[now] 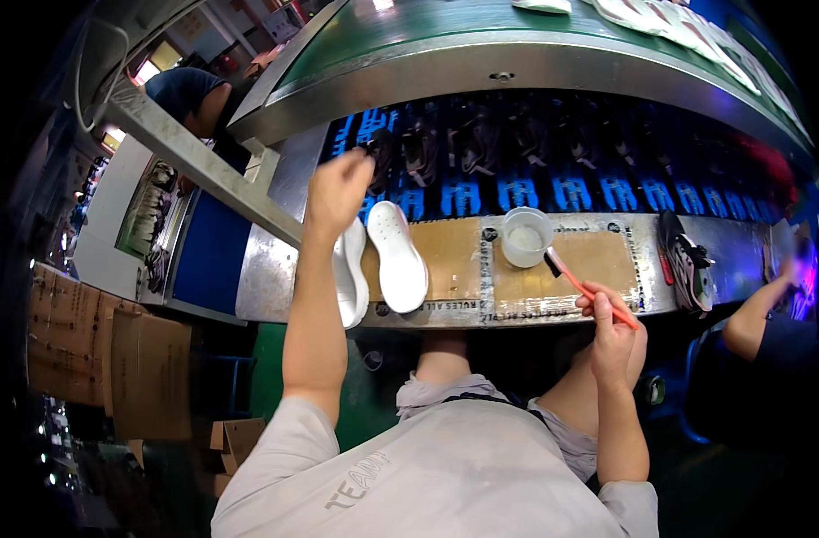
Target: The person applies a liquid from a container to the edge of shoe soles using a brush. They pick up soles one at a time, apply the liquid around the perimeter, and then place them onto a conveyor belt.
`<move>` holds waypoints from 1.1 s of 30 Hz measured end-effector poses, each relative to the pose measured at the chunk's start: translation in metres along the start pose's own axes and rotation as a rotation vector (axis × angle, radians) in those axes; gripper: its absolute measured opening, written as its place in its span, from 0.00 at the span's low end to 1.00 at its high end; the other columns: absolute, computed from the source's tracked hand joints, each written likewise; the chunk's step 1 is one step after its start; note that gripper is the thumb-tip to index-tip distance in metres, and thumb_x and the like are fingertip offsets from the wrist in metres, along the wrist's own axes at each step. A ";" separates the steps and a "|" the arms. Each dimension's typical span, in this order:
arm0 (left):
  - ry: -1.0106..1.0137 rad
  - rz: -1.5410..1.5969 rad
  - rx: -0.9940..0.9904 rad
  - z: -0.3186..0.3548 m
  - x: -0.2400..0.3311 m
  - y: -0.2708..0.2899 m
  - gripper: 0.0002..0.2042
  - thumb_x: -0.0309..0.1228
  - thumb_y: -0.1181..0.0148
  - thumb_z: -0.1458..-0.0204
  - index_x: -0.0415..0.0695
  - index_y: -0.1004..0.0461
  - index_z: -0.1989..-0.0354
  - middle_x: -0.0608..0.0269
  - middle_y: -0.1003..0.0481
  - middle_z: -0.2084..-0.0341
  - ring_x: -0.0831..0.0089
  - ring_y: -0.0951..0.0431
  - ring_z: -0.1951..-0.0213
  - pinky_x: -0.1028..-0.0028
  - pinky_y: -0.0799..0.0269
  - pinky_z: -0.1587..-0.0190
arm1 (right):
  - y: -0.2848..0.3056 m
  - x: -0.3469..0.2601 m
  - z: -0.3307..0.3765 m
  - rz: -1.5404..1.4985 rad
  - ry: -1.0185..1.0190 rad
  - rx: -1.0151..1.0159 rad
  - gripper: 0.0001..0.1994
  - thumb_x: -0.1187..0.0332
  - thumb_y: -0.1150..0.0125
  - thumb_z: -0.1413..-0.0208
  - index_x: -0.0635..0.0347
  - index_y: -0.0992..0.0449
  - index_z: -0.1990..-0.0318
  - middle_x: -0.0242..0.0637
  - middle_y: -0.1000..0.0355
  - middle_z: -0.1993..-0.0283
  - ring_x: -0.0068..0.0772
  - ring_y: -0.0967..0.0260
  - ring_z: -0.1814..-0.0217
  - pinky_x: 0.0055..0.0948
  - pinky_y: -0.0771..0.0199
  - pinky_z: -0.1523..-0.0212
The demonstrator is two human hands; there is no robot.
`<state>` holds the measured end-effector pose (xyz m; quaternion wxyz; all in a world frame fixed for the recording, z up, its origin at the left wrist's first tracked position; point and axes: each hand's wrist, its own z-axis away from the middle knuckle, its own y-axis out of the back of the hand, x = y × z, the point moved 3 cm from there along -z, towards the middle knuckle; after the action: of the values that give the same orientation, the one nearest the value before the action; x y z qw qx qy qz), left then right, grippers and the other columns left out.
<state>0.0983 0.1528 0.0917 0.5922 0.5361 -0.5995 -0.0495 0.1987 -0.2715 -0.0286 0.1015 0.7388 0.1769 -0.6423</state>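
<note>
My left hand (338,193) reaches to the near edge of the blue-lit line, its fingers closed beside a dark shoe upper (380,157). Whether it grips that upper is hard to see. On the bench below it lie two white shoe soles: one sole (399,255) in plain view, another sole (353,278) partly behind my left forearm. In my right hand (613,323) is a brush (575,283) with an orange-red handle, its dark bristles just beside a clear plastic cup (526,238). A pale substance sits inside the cup.
Cardboard (562,291) taped to the metal bench lies under the cup. To the right rests a dark shoe (692,269) with a pale sole. Several dark uppers line the blue-lit track, beneath a metal-edged green belt (427,40). Another person's arm (759,314) is at far right.
</note>
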 end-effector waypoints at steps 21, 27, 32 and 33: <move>0.184 -0.685 0.283 0.136 -0.123 -0.019 0.36 0.36 0.30 0.57 0.26 0.36 0.43 0.29 0.23 0.57 0.36 0.22 0.52 0.52 0.29 0.42 | -0.073 -0.015 -0.121 0.844 0.089 -0.352 0.13 0.62 0.40 0.37 0.62 0.16 0.62 0.47 0.20 0.70 0.48 0.22 0.67 0.40 0.25 0.63; 0.347 -0.193 0.191 0.119 -0.108 0.007 0.33 0.39 0.28 0.55 0.28 0.32 0.45 0.37 0.21 0.56 0.46 0.19 0.52 0.56 0.26 0.47 | -0.072 -0.041 -0.111 0.741 0.171 -0.223 0.11 0.63 0.39 0.37 0.62 0.16 0.62 0.43 0.20 0.72 0.44 0.23 0.69 0.35 0.25 0.63; 0.500 1.114 -0.059 0.120 -0.127 -0.017 0.31 0.36 0.30 0.48 0.33 0.31 0.38 0.51 0.21 0.51 0.62 0.18 0.51 0.66 0.22 0.46 | -0.059 -0.026 -0.111 0.452 0.192 -0.271 0.12 0.66 0.42 0.33 0.66 0.18 0.56 0.38 0.19 0.65 0.27 0.22 0.63 0.26 0.26 0.58; 0.562 1.258 -0.089 0.121 -0.125 -0.027 0.31 0.33 0.31 0.46 0.34 0.33 0.36 0.51 0.22 0.49 0.62 0.18 0.51 0.64 0.21 0.43 | -0.051 -0.015 -0.114 0.522 0.129 -0.250 0.11 0.66 0.42 0.33 0.66 0.18 0.56 0.38 0.19 0.66 0.25 0.22 0.63 0.25 0.26 0.58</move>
<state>-0.0121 0.1594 -0.0447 0.6628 0.0539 -0.6176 0.4200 0.2813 -0.1834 0.0079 0.3421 0.7803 0.0646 -0.5195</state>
